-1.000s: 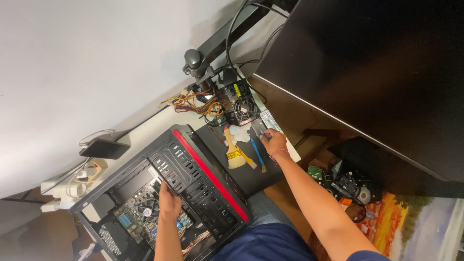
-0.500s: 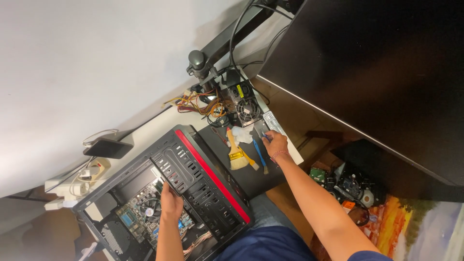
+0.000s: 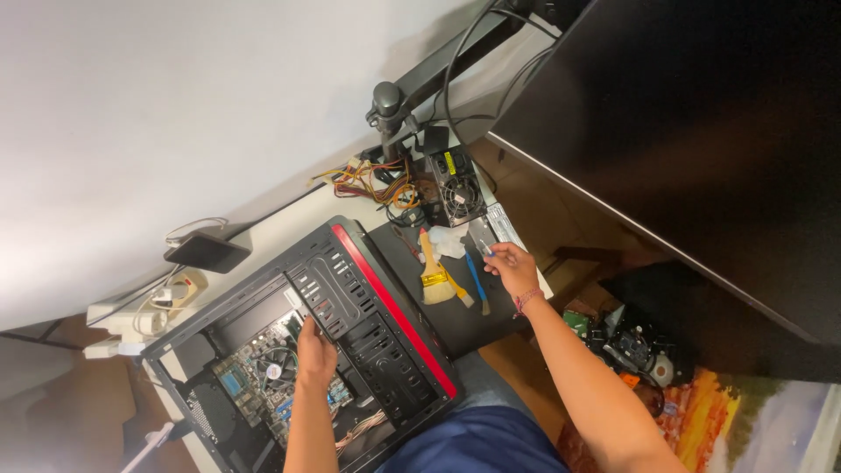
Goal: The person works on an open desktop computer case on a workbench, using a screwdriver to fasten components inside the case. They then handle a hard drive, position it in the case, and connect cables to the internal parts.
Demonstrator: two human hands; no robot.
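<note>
Fingers of right hand [image 3: 512, 267] pinch a small silvery part, just above the mat [image 3: 473, 315] near the brush [image 3: 431, 271]. Left hand [image 3: 315, 346] grips the case [image 3: 350, 324] frame. Advice: keep case steadied, pinch firm.

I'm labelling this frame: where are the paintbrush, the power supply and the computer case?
paintbrush [image 3: 433, 278], head view, on its bristles.
power supply [image 3: 459, 187], head view, on its fan grille.
computer case [image 3: 390, 302], head view, on its red edge strip.

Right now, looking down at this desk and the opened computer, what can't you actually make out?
- Head view: what the right hand pinches is too small to identify.
- Left hand fingertips hidden behind the drive cage of the open black, red-trimmed computer case.
- Case's lower corner cut off by the bottom edge.
- Dark clutter under the large black monitor is too shadowed.
</note>
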